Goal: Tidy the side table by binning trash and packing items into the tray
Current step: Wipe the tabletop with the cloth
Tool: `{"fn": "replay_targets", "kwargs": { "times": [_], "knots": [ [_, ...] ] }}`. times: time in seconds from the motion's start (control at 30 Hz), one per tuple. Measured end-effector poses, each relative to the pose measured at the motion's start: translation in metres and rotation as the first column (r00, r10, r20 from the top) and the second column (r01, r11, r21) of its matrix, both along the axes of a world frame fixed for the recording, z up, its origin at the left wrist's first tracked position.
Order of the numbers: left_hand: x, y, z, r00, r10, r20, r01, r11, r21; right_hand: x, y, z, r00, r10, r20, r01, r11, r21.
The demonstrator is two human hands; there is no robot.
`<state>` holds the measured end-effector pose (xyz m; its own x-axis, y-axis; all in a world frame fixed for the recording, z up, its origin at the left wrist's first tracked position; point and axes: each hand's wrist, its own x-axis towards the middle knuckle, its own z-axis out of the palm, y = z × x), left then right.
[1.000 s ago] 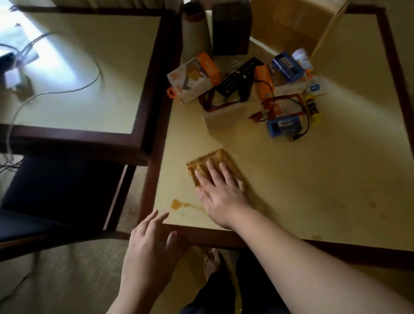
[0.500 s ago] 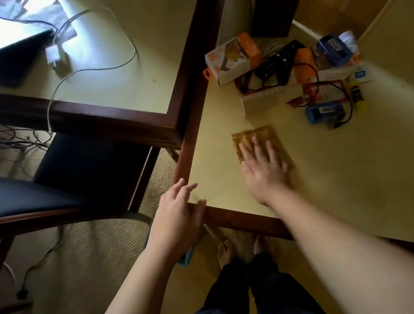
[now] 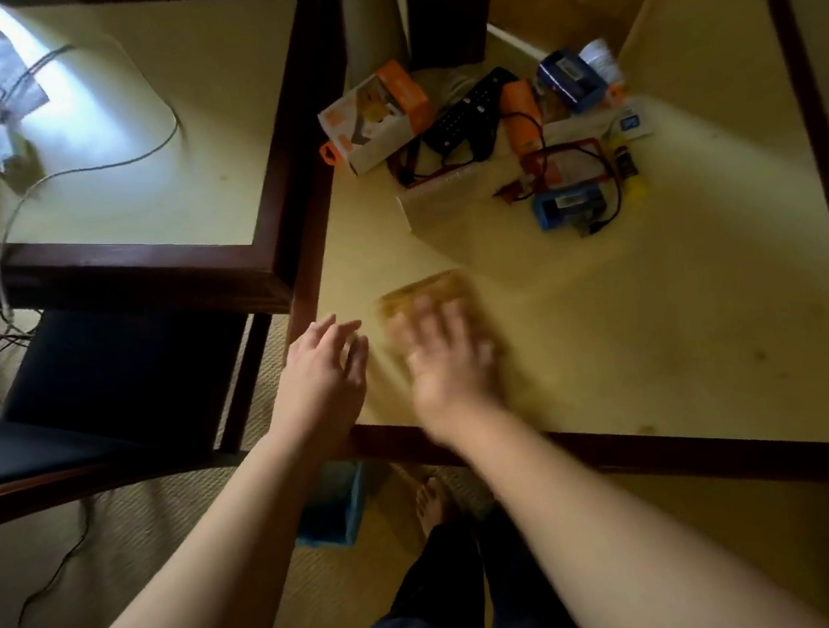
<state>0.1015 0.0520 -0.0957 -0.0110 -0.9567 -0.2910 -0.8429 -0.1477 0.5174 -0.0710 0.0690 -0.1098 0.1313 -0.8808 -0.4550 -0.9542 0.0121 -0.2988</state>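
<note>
The right hand (image 3: 445, 356) lies flat, fingers spread, pressing a brownish cloth (image 3: 425, 294) onto the desk (image 3: 663, 337) near its front left corner; the hand is blurred, so it seems to be mid-wipe. It grips nothing, only holding the cloth down by the palm. The left hand (image 3: 323, 370) hovers open and empty just left of the cloth, over the desk's dark rim.

To wipe well, keep the palm's weight even so the cloth does not bunch, and work in overlapping strokes toward the rim, where the left hand could catch crumbs. Beyond the cloth sit a remote (image 3: 469, 111), an orange box (image 3: 374, 117) and tangled wires (image 3: 571, 167); these look yet to be packed, so keep the strokes short of them.
</note>
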Motion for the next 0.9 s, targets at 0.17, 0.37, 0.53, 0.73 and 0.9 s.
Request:
{"fn": "replay_targets", "kwargs": {
  "times": [0.17, 0.37, 0.53, 0.73, 0.9],
  "knots": [
    [-0.037, -0.014, -0.003, 0.998, -0.064, 0.026, 0.064, 0.998, -0.018, -0.063, 0.087, -0.004, 0.941, 0.33, 0.074, -0.327, 0.944, -0.051],
    [-0.102, -0.013, -0.02, 0.976, -0.138, 0.171, 0.14, 0.99, 0.001, -0.255, 0.059, -0.001, 0.904, -0.394, -0.163, 0.392, 0.919, -0.048],
    [-0.141, -0.006, -0.03, 0.967, -0.164, 0.196, 0.171, 0.985, -0.022, -0.187, 0.054, -0.01, 0.95, -0.273, -0.154, 0.267, 0.962, -0.055],
    [-0.147, -0.005, -0.032, 0.96, -0.124, 0.252, 0.138, 0.99, -0.037, -0.286, 0.132, 0.007, 0.988, 0.132, -0.083, -0.129, 0.991, 0.034],
    [-0.148, -0.006, -0.033, 0.966, -0.097, 0.24, 0.112, 0.993, -0.048, -0.356, 0.025, -0.011, 0.824, -0.551, -0.131, 0.534, 0.833, -0.149]
  ]
}}
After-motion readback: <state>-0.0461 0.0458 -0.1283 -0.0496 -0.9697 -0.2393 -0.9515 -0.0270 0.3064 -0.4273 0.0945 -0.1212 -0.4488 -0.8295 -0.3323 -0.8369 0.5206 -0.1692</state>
